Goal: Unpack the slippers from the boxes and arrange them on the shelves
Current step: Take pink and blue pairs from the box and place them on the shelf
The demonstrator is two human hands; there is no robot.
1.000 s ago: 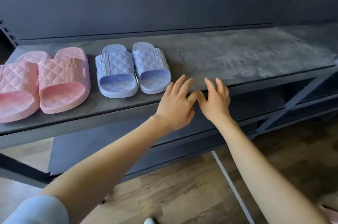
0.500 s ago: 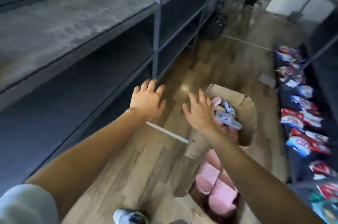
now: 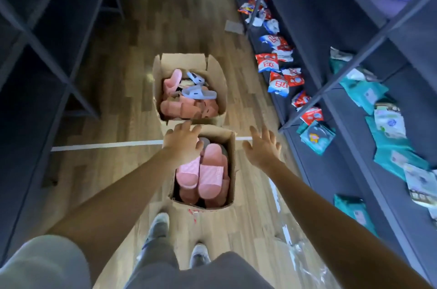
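Note:
Two open cardboard boxes stand on the wooden floor in the aisle. The near box [image 3: 233,170] holds pink slippers [image 3: 210,173] stacked sole to sole. The far box [image 3: 158,80] holds a jumble of pink slippers and a few blue slippers [image 3: 198,92]. My left hand [image 3: 183,143] hovers with fingers spread over the near box's far left corner, holding nothing. My right hand [image 3: 262,147] is stretched out, fingers spread, above the floor just right of that box, also empty.
Dark empty shelving [image 3: 47,57] runs along the left. Shelves on the right [image 3: 354,90] carry red-and-blue packets and teal packages. Clear plastic wrap [image 3: 305,255] lies on the floor at the lower right. My shoes [image 3: 158,225] stand just before the near box.
My view swung from the shelf with the pink and blue slippers down the aisle to the boxes. Both empty hands left the shelf edge and now reach over the near box.

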